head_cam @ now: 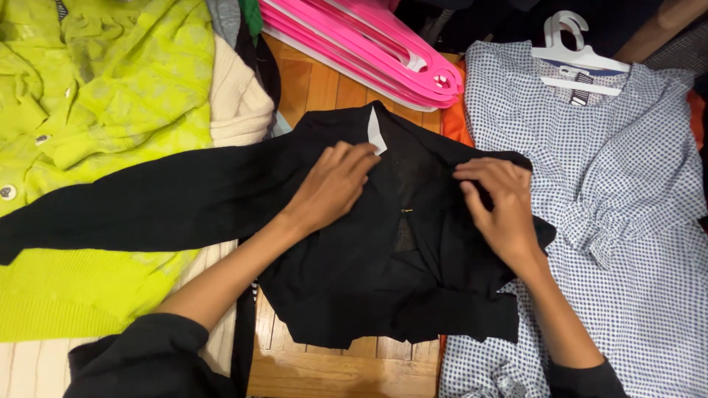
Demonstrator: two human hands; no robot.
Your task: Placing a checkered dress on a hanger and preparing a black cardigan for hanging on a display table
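Note:
A black long-sleeved top [346, 265] lies spread on a wooden surface [324, 85], one sleeve stretched far to the left. A white label [375, 134] shows at its neckline. My left hand [335, 184] rests on the left side of the collar, its fingers bent onto the cloth next to the label. My right hand [500, 206] pinches the black fabric at the right shoulder.
A yellow-green buttoned cardigan [96, 110] lies at the left, with a cream knit [236, 103] beside it. Several pink hangers [369, 44] are stacked at the top. A blue-and-white checked dress [612, 221] on a white hanger [579, 55] covers the right side.

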